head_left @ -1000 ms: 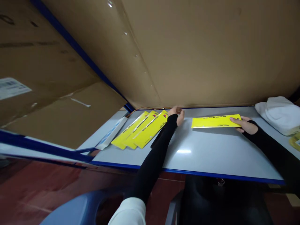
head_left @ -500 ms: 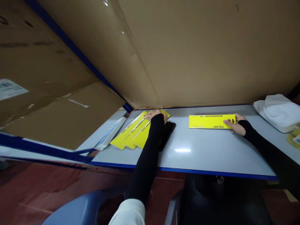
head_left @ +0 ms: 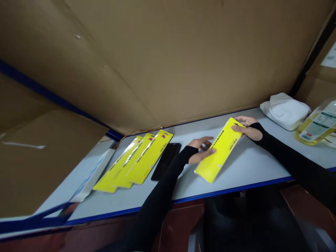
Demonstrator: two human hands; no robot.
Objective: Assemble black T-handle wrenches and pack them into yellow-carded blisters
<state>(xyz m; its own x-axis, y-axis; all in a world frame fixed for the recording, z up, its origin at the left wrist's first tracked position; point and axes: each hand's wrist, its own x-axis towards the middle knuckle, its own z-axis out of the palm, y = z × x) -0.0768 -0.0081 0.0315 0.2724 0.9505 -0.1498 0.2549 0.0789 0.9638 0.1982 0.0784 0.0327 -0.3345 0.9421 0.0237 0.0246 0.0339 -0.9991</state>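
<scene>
A flat yellow woodworking tool package (head_left: 223, 147) is held tilted above the table. My right hand (head_left: 248, 127) grips its upper end near the hang hole, thumb on the front and fingers behind. At the left edge of the package is my left hand (head_left: 201, 150), its thumb over the printed front and its fingers bent by the edge, partly hidden. Further left, three similar yellow packages (head_left: 149, 157) lie overlapping like a fan. Beside them a black phone (head_left: 166, 161) rests flat, close to my left forearm.
A long white box (head_left: 93, 176) lies at the table's left end. On the right are a white cloth bundle (head_left: 286, 110) and a bottle of yellow liquid (head_left: 317, 122). Brown cardboard (head_left: 183, 63) walls the back. The table (head_left: 249, 171) has a blue front edge.
My left hand has left the fanned packages and come right to the held package. My right hand has tilted that package from level to slanting. The view has shifted.
</scene>
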